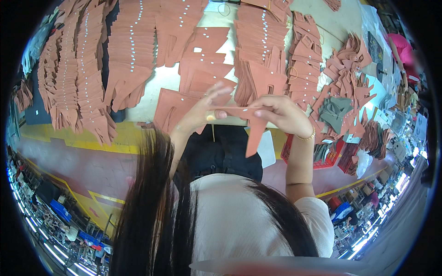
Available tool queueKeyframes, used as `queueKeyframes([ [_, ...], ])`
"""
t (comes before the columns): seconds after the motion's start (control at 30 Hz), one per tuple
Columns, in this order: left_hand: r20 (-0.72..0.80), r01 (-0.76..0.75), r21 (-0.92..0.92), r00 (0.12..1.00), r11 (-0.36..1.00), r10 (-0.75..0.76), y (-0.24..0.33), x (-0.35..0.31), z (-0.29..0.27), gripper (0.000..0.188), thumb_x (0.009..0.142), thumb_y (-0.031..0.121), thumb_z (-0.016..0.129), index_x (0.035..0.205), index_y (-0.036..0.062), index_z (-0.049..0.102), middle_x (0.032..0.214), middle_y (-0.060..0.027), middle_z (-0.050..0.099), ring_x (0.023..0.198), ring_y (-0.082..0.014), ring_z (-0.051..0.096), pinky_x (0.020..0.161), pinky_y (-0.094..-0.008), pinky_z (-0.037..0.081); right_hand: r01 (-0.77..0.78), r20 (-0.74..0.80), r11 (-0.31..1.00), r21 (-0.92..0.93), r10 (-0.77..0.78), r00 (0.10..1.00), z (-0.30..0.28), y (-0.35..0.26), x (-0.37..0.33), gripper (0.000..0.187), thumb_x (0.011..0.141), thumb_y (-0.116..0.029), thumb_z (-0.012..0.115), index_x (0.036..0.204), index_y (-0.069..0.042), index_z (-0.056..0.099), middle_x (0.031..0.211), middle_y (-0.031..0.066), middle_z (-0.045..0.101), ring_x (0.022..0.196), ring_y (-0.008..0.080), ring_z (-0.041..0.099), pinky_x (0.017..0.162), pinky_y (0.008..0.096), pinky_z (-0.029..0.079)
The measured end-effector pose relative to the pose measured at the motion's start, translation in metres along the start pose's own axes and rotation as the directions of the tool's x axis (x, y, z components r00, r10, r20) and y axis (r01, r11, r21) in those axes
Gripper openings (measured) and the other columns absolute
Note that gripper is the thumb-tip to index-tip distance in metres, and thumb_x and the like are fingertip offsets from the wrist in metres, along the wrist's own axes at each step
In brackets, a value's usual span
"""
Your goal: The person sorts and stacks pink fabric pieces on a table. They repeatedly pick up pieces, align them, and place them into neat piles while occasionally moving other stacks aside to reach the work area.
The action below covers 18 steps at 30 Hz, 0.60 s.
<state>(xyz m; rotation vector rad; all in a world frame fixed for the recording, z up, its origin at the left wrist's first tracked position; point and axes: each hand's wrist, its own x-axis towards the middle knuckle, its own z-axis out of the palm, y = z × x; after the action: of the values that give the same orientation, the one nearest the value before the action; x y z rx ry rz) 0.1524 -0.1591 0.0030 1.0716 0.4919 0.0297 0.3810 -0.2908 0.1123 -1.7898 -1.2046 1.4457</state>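
Note:
A coral-coloured cut piece (254, 137), like fabric or thin leather, is stretched between my hands at the table's near edge. My right hand (283, 114) pinches it between thumb and fingers; a long tapering part hangs below, and a small white label shows on its upper edge. My left hand (202, 110) has its thumb against the piece's left end, the other fingers extended and smeared by motion. Just beyond my hands lie a stack of similar coral pieces (267, 76) and a loose coral piece with a slot (170, 108).
Rows of overlapping coral pieces with white labels (131, 50) cover the pale table (161, 80). At right lie a mixed coral pile, a grey-green bundle (335, 112) and a red basket (329, 158). A black bag-like item (225, 147) is before me; another person (400, 53) is at far right.

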Motion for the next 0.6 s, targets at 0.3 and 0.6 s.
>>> queueKeyframes([
  [0.3,-0.192,0.085,-0.107,0.976,0.991,-0.104,0.023,-0.051,-0.041,0.034,0.094,0.014,0.062,0.124,-0.0011,0.055,0.112,-0.0108,0.064,0.1,-0.0184,0.064,0.087,-0.0335,0.052,0.036,-0.386,0.944,-0.329,-0.169,0.907,0.0,0.05,0.215,0.025,0.09,-0.024,0.063,0.097,-0.001,0.069,0.095,0.0168,0.068,0.088,0.0314,0.066,0.079,0.0406,0.052],
  [0.6,-0.514,-0.034,-0.483,0.82,0.875,-0.252,0.008,-0.074,-0.048,0.035,0.1,0.016,0.056,0.129,-0.0014,0.047,0.113,-0.016,0.064,0.103,-0.0288,0.067,0.087,-0.0428,0.056,-0.251,-0.325,0.57,-0.782,-0.029,0.945,-0.001,0.081,0.298,0.025,0.081,-0.024,0.071,0.099,-0.006,0.071,0.108,0.0165,0.069,0.101,0.0355,0.066,0.089,0.0446,0.052],
])
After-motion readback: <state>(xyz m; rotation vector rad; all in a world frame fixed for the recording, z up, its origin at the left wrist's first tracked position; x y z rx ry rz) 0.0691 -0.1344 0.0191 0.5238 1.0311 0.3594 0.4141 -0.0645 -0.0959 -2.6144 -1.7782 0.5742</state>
